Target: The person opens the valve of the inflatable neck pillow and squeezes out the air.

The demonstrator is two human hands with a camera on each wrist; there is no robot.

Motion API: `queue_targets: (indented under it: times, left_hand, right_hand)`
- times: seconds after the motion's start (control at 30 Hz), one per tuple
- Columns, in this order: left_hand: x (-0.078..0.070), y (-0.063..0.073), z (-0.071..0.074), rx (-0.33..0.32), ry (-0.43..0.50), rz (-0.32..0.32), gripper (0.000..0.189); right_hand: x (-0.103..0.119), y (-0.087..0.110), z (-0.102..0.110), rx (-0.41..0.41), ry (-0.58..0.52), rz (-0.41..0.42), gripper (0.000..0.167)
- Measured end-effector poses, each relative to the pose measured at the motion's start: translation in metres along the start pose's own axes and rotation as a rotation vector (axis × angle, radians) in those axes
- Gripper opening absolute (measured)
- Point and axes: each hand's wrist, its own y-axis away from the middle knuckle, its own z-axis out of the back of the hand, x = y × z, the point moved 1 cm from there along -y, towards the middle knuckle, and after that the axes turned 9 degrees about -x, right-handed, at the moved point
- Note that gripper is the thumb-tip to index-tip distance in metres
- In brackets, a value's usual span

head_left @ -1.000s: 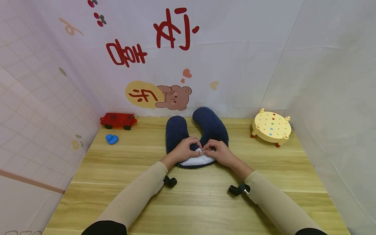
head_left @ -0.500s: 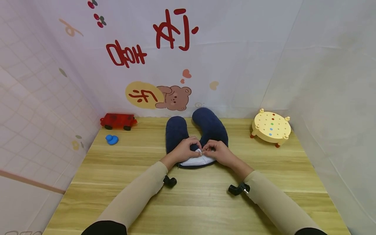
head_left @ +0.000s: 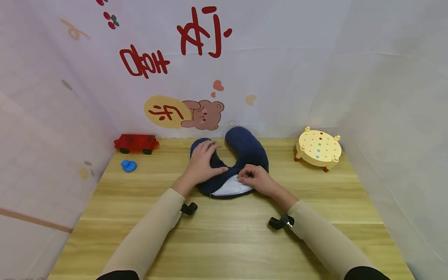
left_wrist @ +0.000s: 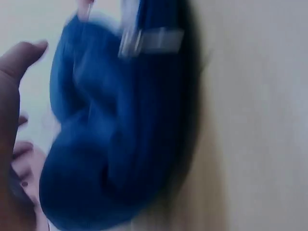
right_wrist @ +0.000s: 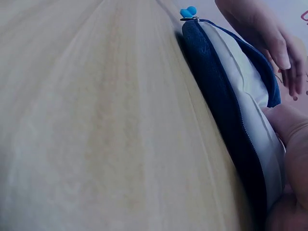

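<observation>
A navy U-shaped neck pillow (head_left: 246,149) lies on the table, its curved end toward me. Along that end the zipper (right_wrist: 243,127) is undone, baring a white inner lining (head_left: 231,186). My right hand (head_left: 260,179) has curled fingers at the opening and pinches the white lining; its fingertips are partly hidden. Over the pillow's left arm my left hand (head_left: 202,163) spreads its fingers, thumb pointing right across the pillow. The left wrist view is blurred, with the left thumb (left_wrist: 21,60) beside the navy fabric (left_wrist: 110,144).
A red toy wagon (head_left: 136,144) and a blue toy duck (head_left: 128,166) stand at the back left. At the back right is a round yellow pegged toy (head_left: 318,147) on short legs. A printed white cloth wall (head_left: 266,70) closes off the table's back.
My left hand has let go at the opening and moved left and away over the pillow's left arm, fingers spread. The right hand stays at the white lining. More navy fabric shows on the left.
</observation>
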Motion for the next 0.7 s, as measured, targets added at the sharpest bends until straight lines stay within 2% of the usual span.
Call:
queue_targets:
  times: [0.07,0.13,0.2,0.27,0.37,0.43,0.53,0.7]
  left_hand:
    - [0.010,-0.006,0.004,-0.012,-0.056,0.090,0.105]
    - [0.019,-0.009,0.003,0.016,-0.058,0.159,0.111]
    - [0.024,-0.009,0.002,0.042,-0.018,0.198,0.110]
    - [0.025,-0.007,0.001,0.072,0.051,0.201,0.106]
    - [0.017,-0.003,0.002,0.127,0.127,0.165,0.103]
    - [0.009,0.000,0.003,0.169,0.128,0.112,0.105]
    - [-0.003,0.005,0.002,0.226,0.072,0.015,0.113]
    - [-0.013,0.014,-0.001,0.265,-0.025,-0.124,0.128]
  right_hand:
    - [0.001,0.000,0.000,-0.011,-0.007,-0.003,0.011]
    - [0.002,-0.001,0.000,-0.014,-0.016,-0.001,0.009]
    - [0.002,-0.002,-0.002,-0.010,-0.035,0.007,0.005]
    - [0.001,-0.001,-0.003,-0.006,-0.045,0.006,0.005]
    - [0.000,-0.001,-0.005,-0.016,-0.056,0.007,0.007]
    - [0.000,0.001,-0.004,-0.026,-0.057,0.003,0.007]
    - [0.002,0.002,-0.003,-0.034,-0.056,0.009,0.007]
    - [0.002,0.002,-0.002,-0.037,-0.039,0.020,0.007]
